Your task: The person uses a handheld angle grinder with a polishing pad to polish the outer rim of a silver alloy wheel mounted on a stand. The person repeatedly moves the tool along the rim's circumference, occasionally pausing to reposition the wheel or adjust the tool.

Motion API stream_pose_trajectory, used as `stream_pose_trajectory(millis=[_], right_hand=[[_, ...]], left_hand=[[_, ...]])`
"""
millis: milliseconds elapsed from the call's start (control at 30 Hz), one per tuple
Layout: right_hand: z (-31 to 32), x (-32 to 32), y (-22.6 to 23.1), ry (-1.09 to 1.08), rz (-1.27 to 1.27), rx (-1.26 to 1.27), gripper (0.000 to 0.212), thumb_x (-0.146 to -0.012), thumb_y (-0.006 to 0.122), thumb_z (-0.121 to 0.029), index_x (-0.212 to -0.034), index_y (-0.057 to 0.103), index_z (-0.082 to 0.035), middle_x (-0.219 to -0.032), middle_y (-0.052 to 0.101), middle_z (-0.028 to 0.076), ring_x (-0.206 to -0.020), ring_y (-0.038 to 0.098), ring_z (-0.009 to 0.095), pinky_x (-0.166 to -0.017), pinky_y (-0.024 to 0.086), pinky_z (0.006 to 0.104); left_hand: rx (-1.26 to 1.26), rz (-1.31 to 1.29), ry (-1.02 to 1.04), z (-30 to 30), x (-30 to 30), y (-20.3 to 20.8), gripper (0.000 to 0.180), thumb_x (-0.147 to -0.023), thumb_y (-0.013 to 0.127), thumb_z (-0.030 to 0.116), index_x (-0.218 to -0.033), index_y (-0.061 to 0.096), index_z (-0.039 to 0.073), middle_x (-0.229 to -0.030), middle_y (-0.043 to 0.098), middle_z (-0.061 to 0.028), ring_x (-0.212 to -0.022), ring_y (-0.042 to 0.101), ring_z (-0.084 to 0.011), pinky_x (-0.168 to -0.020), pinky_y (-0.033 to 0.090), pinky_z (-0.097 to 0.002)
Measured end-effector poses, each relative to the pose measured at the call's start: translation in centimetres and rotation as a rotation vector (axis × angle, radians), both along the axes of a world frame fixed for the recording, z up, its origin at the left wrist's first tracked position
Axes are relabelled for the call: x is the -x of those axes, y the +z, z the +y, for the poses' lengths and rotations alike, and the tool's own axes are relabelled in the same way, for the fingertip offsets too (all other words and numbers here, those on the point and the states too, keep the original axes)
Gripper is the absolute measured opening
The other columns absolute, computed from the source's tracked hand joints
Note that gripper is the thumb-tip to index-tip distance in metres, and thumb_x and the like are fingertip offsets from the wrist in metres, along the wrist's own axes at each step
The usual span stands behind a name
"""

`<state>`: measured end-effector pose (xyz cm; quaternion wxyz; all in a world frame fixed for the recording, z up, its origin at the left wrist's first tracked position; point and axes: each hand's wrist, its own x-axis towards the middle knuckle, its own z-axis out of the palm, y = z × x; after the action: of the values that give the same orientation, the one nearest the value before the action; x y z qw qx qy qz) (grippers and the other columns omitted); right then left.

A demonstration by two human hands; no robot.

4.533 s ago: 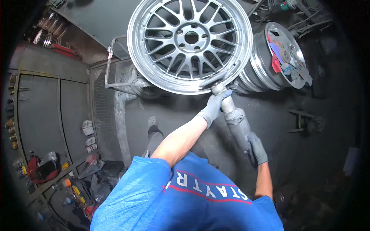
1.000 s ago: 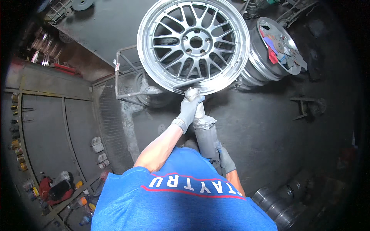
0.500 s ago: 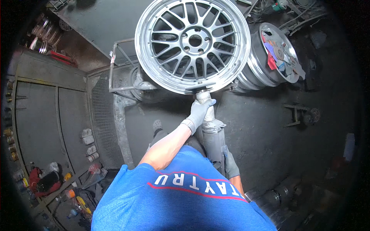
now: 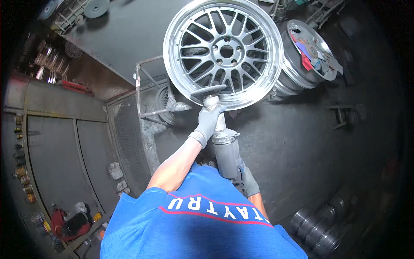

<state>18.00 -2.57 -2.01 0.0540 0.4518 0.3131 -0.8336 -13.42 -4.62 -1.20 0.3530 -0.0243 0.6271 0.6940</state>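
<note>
My gloved left hand [image 4: 208, 121] wraps round the tape-covered neck of a grey power sander [image 4: 226, 159]. Farther back, my gloved right hand [image 4: 249, 179] grips the rear of its body; some of those fingers are hidden behind the tool. The sander's round disc [image 4: 208, 90], seen nearly edge-on, lies over the lower left rim of a silver multi-spoke car wheel [image 4: 264, 90]. Whether the disc touches the rim, I cannot tell. The wheel faces me, with a polished lip, grey spokes and a round centre hole.
A metal tube frame [image 4: 139, 93] stands left of the wheel. To the right, another wheel [image 4: 291, 64] lies on its side, holding coloured sanding pieces [image 4: 311, 48]. Several rims [image 4: 317, 231] are stacked at the lower right. Shelving with cans [image 4: 26, 181] lines the left.
The sander has shifted left and its disc has tilted, showing more of its face near the wheel's lower left rim. The view has also turned a little. Both hands keep their hold.
</note>
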Motion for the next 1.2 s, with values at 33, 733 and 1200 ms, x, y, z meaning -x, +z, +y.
stream_pose_trajectory(millis=[33,733,1200], right_hand=[[0.1,0.5,0.6,0.010,-0.016,0.000,0.075,-0.112,0.055,-0.062,-0.156,0.059,0.000,-0.146,0.070,0.015,-0.131,0.067,0.027,-0.111,0.054,0.0407],[32.1,-8.5,6.5,0.361,-0.195,-0.305,0.048,-0.113,0.057,-0.046,-0.134,0.070,-0.005,-0.111,0.074,0.007,-0.088,0.071,0.018,-0.074,0.060,0.0349],[53.0,0.5,18.2,0.754,-0.199,-0.870,0.059,-0.109,0.066,-0.048,-0.149,0.064,-0.005,-0.111,0.073,0.004,-0.082,0.065,0.012,-0.056,0.049,0.0276]], left_hand=[[-0.007,-0.014,0.000,0.1,0.1,0.3,0.049,-0.087,0.091,0.022,-0.126,0.072,0.001,-0.115,0.078,-0.0090,-0.099,0.074,-0.0185,-0.089,0.059,-0.0363],[-0.198,-0.310,0.219,22.3,-12.3,-1.9,0.064,-0.089,0.092,0.031,-0.141,0.066,0.004,-0.126,0.074,-0.0074,-0.111,0.071,-0.0192,-0.096,0.058,-0.0368],[-0.689,-0.646,0.244,36.1,-10.3,-2.0,0.055,-0.092,0.089,0.043,-0.134,0.068,0.016,-0.126,0.075,-0.0053,-0.110,0.073,-0.0261,-0.101,0.056,-0.0518]])
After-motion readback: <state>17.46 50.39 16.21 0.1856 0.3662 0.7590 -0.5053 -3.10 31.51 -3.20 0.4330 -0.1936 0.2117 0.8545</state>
